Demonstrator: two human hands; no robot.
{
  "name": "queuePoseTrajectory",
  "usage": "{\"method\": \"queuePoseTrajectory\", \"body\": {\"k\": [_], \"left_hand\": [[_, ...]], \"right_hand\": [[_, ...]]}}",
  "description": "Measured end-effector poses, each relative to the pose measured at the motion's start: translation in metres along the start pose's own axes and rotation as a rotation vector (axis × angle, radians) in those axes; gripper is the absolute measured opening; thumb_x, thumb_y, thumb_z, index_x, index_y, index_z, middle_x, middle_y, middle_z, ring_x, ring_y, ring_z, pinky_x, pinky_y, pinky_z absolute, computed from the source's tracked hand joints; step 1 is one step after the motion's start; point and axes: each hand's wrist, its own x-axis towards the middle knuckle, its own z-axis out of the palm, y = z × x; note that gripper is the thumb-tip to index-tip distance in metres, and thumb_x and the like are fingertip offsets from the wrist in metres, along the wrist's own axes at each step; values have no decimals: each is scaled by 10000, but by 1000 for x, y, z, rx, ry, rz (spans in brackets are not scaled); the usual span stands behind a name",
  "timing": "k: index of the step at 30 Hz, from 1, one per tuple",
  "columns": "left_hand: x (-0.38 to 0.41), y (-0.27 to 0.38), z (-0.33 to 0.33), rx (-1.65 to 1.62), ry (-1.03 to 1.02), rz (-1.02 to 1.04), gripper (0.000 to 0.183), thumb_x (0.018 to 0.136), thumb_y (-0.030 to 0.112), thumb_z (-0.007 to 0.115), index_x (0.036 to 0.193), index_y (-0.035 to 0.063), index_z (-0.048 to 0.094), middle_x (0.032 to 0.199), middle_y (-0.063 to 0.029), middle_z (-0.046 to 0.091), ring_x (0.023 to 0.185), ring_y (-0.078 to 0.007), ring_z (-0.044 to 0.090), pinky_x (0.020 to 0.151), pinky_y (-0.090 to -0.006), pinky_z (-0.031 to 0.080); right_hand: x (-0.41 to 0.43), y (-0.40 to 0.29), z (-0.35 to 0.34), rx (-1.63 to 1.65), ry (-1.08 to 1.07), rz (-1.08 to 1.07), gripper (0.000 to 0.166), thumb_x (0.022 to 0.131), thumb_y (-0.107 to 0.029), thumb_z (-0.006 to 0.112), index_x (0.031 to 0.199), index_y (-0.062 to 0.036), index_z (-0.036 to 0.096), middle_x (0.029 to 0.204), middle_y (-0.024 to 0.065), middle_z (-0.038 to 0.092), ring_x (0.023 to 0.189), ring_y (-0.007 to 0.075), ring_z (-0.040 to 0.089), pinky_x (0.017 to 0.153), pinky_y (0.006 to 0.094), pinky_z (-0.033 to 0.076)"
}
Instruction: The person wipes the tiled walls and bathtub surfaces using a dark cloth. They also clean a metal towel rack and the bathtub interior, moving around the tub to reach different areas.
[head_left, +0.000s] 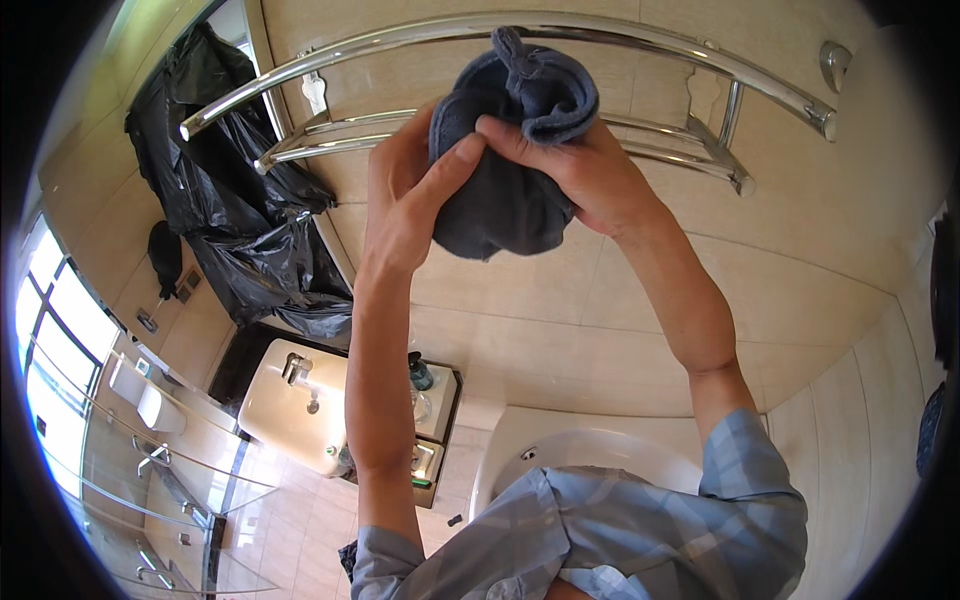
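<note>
Both of my hands hold a bunched dark grey cloth (502, 202) in front of a chrome wall-mounted towel rack (637, 36). My left hand (412, 195) grips the cloth's left side, its thumb pressed on the front. On the right side, my right hand (570, 165) has its thumb on the cloth close to the other thumb, and its fingers are mostly hidden behind the fabric. The cloth's upper end is rolled, with a twisted, knot-like piece sticking up over the front bar. Whether the cloth touches the bar cannot be told.
Black plastic sheeting (225, 165) hangs at the left. Below it are a washbasin (289, 405) with a chrome faucet (297, 367) and a counter holding a dark bottle (421, 373). A white bathtub (592, 442) lies below my arms. A round chrome wall fitting (832, 66) is at the upper right.
</note>
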Motion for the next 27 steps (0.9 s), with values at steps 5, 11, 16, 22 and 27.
{"method": "queuePoseTrajectory", "body": {"k": [5, 11, 16, 22, 27], "left_hand": [[-13, -5, 10, -12, 111, -202, 349, 1014, 197, 603, 1229, -77, 636, 1017, -52, 692, 899, -84, 610, 795, -229, 506], [-79, -37, 12, -95, 278, -354, 305, 1022, 213, 590, 1113, -67, 667, 925, -33, 680, 816, -80, 604, 718, -215, 492], [-123, -68, 11, -160, 548, -527, 270, 988, 210, 613, 1080, -38, 671, 951, -67, 704, 825, -129, 655, 760, -264, 531], [-171, -92, 14, 460, 499, -674, 238, 959, 186, 596, 984, -41, 663, 814, -93, 672, 749, -126, 620, 646, -302, 478], [-154, -87, 48, 973, 340, -214, 154, 904, 103, 607, 940, -44, 633, 945, -254, 657, 770, -436, 633, 658, -446, 505]], "right_hand": [[-9, 10, -4, 82, 29, 95, 327, 854, -232, 815, 1070, -23, 687, 965, 35, 695, 890, 109, 615, 816, 280, 507], [-67, 54, -3, -37, 108, 121, 329, 848, -147, 800, 1115, -7, 667, 1013, 47, 688, 934, 116, 614, 852, 279, 502], [-113, 118, 4, 570, 268, 540, 564, 856, -107, 773, 1347, -15, 513, 1112, 91, 679, 971, 160, 650, 795, 298, 553], [-178, 182, 13, -209, 255, 546, 662, 863, -48, 741, 1434, -39, 407, 1118, 115, 661, 932, 183, 687, 639, 300, 566], [-202, 187, 8, -224, 109, 367, 645, 874, 65, 659, 1457, -50, 406, 1302, 123, 611, 1132, 209, 650, 865, 329, 573]]}}
